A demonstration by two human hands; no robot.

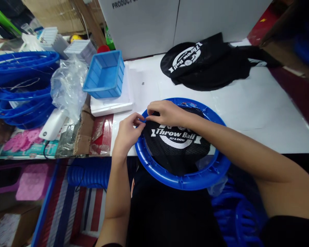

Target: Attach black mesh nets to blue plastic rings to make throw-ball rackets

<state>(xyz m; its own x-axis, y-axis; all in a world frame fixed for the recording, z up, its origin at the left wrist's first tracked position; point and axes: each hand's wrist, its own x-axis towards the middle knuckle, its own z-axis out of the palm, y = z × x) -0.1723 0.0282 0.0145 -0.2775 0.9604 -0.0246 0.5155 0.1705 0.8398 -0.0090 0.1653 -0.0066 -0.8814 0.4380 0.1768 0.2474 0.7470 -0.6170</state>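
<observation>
A blue plastic ring (167, 176) overhangs the table's front edge, tilted toward my body. Inside it lies a round black mesh net (180, 157) with white "Throw Ball" lettering. At the ring's left inner side, my left hand (128, 132) pinches the net's edge between thumb and forefinger. My right hand (163, 113) reaches across the ring and pinches the same edge, its fingertips almost touching those of the left. The fingers cover the exact spot where net meets ring. My right forearm hides part of the ring's right side.
More black nets (208, 65) lie at the back right, before a large white box (144, 24). A blue bin (103, 77) sits on a white slab (113, 104). Stacked blue rings (23, 92), a clear plastic bag (68, 80) and a white device (54, 125) stand left.
</observation>
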